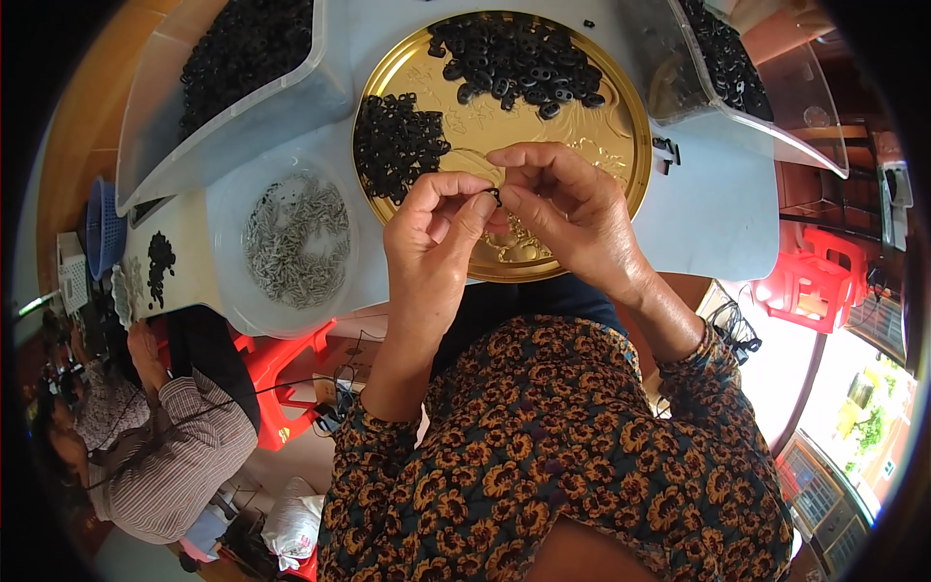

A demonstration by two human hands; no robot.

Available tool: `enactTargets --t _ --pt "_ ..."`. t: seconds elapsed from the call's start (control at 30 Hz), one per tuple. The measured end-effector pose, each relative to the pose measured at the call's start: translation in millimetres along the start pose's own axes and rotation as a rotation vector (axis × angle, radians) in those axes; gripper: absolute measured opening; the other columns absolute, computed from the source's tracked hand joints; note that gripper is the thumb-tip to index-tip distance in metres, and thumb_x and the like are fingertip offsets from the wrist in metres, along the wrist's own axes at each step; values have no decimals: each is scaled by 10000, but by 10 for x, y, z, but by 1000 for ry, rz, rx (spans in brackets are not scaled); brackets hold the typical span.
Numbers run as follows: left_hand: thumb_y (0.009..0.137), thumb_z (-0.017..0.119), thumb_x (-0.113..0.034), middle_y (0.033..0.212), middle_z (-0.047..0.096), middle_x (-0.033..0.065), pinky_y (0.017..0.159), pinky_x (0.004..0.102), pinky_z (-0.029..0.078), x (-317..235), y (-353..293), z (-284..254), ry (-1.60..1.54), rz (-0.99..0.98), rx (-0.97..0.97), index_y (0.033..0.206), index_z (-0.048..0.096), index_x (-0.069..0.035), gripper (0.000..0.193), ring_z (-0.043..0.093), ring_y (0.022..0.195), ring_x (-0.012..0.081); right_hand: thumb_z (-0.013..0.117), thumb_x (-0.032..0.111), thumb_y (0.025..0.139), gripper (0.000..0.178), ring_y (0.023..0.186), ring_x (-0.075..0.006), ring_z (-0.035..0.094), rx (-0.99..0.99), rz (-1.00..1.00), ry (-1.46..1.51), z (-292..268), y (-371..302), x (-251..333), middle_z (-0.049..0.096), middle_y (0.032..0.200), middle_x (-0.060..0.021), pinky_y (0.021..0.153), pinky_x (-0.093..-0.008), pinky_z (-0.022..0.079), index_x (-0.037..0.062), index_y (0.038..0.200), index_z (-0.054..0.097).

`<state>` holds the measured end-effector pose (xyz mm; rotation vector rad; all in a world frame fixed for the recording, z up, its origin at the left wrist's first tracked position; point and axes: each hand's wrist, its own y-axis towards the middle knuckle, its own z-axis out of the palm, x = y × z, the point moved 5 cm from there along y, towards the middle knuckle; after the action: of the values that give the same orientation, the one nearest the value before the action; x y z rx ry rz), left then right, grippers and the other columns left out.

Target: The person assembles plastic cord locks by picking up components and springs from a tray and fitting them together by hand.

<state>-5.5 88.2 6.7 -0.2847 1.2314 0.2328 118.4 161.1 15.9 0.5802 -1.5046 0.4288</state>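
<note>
Over the front part of a round gold tray (640, 155), both my hands meet at the fingertips. My left hand (433, 233) pinches a small black plastic piece (495, 195) between thumb and fingers. From the other side, my right hand (574, 209) closes thumb and forefinger at the same piece; whether anything else sits in that pinch is hidden. Small angular black pieces (396, 141) lie heaped on the tray's left side. Along its far side spreads a pile of oval black pieces (529, 63) with holes in them.
Left of the tray stands a clear round tub (225, 257) with small silver metal pins (296, 238). Clear bins of black parts stand at far left (325, 58) and far right (669, 87). A person in a striped shirt (184, 466) sits at left, near red stools (281, 388).
</note>
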Motion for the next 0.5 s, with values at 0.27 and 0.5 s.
enactTargets --t 0.27,0.5 --pt "919 566 9 897 613 79 687 239 528 63 21 31 -18 18 -70 1004 557 27 87 622 756 112 586 10 908 233 847 -82 622 -43 89 98 31 -2 -82 631 884 -24 779 -229 521 -9 1140 594" --pt "924 592 -55 904 611 67 723 268 550 76 108 -39 -225 -72 -50 1011 567 7 110 632 781 129 617 71 895 192 791 -148 646 83 -127 -336 -164 417 243 649 879 -63 712 -270 528 21 1078 649"
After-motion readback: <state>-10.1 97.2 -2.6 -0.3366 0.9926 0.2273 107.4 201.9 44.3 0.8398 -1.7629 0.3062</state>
